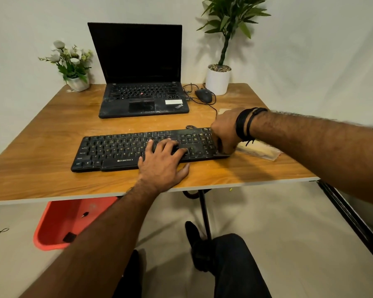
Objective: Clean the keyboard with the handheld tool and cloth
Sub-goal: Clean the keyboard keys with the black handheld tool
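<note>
Keyboard (138,150) lies flat near the front edge of the counter (52,125), in front of the laptop (141,87): a black, dusty slab, by my judgement light and stiff plastic, apt to skid on smooth wood, with loose keycaps that give under pressure. Hold it down from above or take it by the end frames, not by the keys. Your left hand (163,163) lies palm-down over the right-centre keys, fingers spread and nearly straight, thumb out on the counter edge, so that grip is wide and pressing, not clutching. Your right hand (225,132) comes in across from the right, wrist bent, knuckles up, at the number-pad end; its fingers curl under out of sight, so you cannot tell whether that grip holds a tool. A pale cloth-like thing (257,149) lies just beside the keyboard's right end, partly under your forearm.
</note>
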